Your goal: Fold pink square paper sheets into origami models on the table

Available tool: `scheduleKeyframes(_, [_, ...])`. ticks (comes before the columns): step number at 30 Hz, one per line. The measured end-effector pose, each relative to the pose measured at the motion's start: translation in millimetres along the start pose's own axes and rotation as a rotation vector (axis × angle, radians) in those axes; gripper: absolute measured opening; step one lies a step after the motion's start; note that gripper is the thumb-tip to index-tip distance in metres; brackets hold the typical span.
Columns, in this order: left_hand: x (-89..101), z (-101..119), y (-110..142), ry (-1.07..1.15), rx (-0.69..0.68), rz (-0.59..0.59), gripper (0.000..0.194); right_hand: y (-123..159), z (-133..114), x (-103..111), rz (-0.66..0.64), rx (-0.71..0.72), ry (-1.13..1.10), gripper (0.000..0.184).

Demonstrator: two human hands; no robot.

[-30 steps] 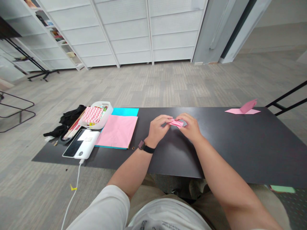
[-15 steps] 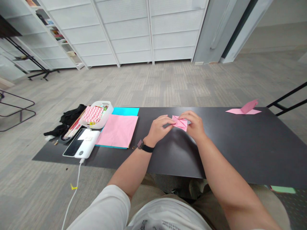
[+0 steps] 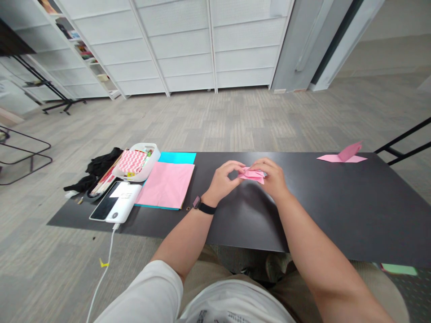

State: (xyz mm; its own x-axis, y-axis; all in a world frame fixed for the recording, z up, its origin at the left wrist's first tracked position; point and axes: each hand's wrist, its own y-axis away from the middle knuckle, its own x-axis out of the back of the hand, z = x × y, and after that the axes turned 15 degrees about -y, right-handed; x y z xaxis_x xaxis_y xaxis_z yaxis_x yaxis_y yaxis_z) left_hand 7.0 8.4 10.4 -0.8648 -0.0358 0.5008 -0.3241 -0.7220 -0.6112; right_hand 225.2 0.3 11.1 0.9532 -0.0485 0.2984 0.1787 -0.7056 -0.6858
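Observation:
A small folded pink paper (image 3: 252, 175) is held just above the dark table by both hands. My left hand (image 3: 225, 180) pinches its left end between thumb and fingers. At the opposite end, my right hand (image 3: 272, 176) grips the paper, with the fingertips lying over its upper edge. Several creased layers show along the near side, and the fingers cover both ends. Left of my hands lies a stack of pink paper sheets (image 3: 167, 185) with blue sheets (image 3: 178, 157) under it.
A folded pink paper figure (image 3: 350, 154) stands at the table's far right. On the left are a white basket (image 3: 153, 158), a phone (image 3: 107, 202), a white power bank (image 3: 124, 204) with a cable (image 3: 110, 255), and black cloth (image 3: 101, 162). The dark table (image 3: 336, 206) spans the front.
The pink paper has tilted, from its creased flat face showing to its layered edge showing. My fingers have shifted slightly around it, and both hands still hold it.

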Motion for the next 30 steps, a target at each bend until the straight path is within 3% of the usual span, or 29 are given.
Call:
scheduleKeyframes(6, [-2.1, -1.3, 2.0, -0.092, 0.014, 0.078, 0.034, 1.8, 2.8, -1.8, -0.023, 0.029, 0.006, 0.003])
scheduleKeyframes(12, [-0.6, 0.1, 2.0, -0.184, -0.068, 0.063, 0.016, 2.4, 1.5, -3.6, -0.019, 0.023, 0.028, 0.009])
scheduleKeyframes(20, [-1.4, -4.4, 4.1, -0.171, -0.150, 0.103, 0.029, 2.1, -2.6, -6.3, -0.018, 0.028, 0.039, 0.008])
scheduleKeyframes(24, [1.2, -7.5, 3.3, -0.168, -0.115, 0.158, 0.029, 0.2, -5.0, -5.2, -0.017, 0.001, 0.026, 0.014])
scheduleKeyframes(30, [3.2, -0.1, 2.5, -0.237, -0.077, 0.092, 0.024, 1.0, -5.1, -6.5, 0.002, 0.000, 0.025, 0.014])
